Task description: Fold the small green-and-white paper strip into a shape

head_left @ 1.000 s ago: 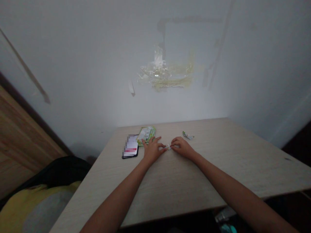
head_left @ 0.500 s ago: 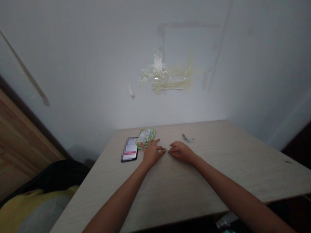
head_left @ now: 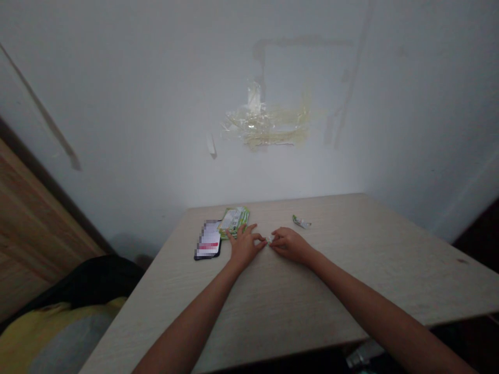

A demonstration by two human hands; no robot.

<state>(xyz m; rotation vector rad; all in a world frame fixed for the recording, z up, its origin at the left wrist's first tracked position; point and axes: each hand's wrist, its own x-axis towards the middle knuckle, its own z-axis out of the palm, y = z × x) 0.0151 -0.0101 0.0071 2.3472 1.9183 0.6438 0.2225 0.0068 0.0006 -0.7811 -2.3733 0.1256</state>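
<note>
Between my two hands, just above the table (head_left: 273,301), is a small white and green wrapper-like piece (head_left: 269,239), too small to make out fully. My left hand (head_left: 245,246) pinches its left side between thumb and index finger, the other fingers spread out. From the right, my right hand (head_left: 290,243) grips the other side with closed fingertips. Beyond my left fingers lies a flat green and white packet (head_left: 234,220). A crumpled green and white wrapper (head_left: 301,222) rests on the table behind my right hand.
Left of the packet lies a phone (head_left: 208,241) with a lit screen, partly under or against the packet. A white wall (head_left: 156,130) with peeling tape (head_left: 253,122) rises behind the table. At lower left are dark and yellow cloth items (head_left: 58,332).
The fingers of my right hand have shifted slightly on the small piece, and a bit more of its white part shows. My left hand stays almost in place.
</note>
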